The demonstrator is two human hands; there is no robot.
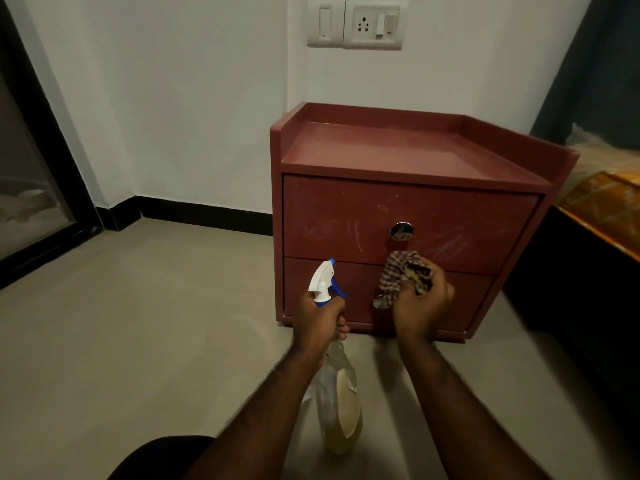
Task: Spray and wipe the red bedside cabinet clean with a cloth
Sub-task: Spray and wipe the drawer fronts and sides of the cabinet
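Observation:
The red bedside cabinet [408,209] stands on the floor against the white wall, with two drawers and round metal knobs. Pale streaks mark its upper drawer front. My left hand [320,322] grips the neck of a clear spray bottle [341,407] with a white and blue trigger head, its nozzle pointing up and left, in front of the lower drawer. My right hand [420,308] holds a bunched checked cloth [403,271] against the lower drawer front, just above the lower knob [380,302], which the cloth partly covers.
A bed with an orange cover [602,199] lies close on the right of the cabinet. A dark-framed glass door [31,174] is at the left. A switch and socket plate [355,24] sits on the wall above. My knee [162,459] shows at the bottom.

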